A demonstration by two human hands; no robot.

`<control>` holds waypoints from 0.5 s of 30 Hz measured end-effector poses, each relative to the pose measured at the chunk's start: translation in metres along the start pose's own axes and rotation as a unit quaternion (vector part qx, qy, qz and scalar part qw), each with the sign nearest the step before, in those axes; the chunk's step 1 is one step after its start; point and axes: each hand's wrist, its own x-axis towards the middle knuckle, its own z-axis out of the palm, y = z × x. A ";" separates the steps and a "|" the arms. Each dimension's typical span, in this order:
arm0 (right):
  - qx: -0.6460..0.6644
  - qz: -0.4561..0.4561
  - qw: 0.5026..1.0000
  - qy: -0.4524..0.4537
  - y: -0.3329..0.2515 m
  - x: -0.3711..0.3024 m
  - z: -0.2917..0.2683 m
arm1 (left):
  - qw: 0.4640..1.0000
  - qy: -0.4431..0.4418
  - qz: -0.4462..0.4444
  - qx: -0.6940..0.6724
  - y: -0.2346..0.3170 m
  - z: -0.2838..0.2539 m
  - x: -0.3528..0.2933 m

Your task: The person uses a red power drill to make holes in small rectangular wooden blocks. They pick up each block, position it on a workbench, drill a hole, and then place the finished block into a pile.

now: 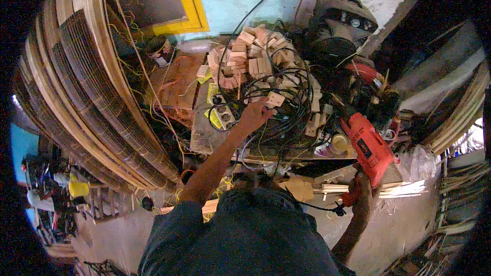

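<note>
My right hand (360, 186) is wrapped round the handle of a red power drill (369, 149). The drill points up and away to the left, over the table's right end. A black cord with a plug (339, 209) hangs beside its handle. Over the table, my left hand (255, 114) pinches a small pale wooden block (275, 99) with dark spots like holes on its face. Around that hand lies a tangle of black cable (291, 83). Just to its left is a white power strip (223, 114) with a black plug in it. Behind the cable many similar wooden blocks (260, 66) are heaped.
Tall bundled slats and dark mats (94, 76) lean at the left. A dusty grey machine with a gauge (341, 23) stands at the back right. A small round container (338, 143) sits near the table's (200, 135) front edge. Thin wood strips (404, 189) lie at the right.
</note>
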 end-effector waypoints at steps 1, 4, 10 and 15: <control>-0.003 0.017 1.000 -0.019 0.002 0.008 -0.007 | 0.998 -0.019 -0.033 -0.056 -0.021 0.006 0.000; -0.013 -0.023 1.000 0.001 0.035 0.035 -0.053 | 0.993 -0.080 -0.074 0.047 -0.021 -0.019 0.013; -0.003 0.002 0.999 -0.045 -0.002 0.030 -0.022 | 0.993 -0.005 -0.028 0.112 -0.034 -0.035 0.027; -0.029 0.052 0.998 0.008 -0.002 0.038 -0.011 | 0.973 -0.018 0.091 0.211 -0.031 0.005 0.031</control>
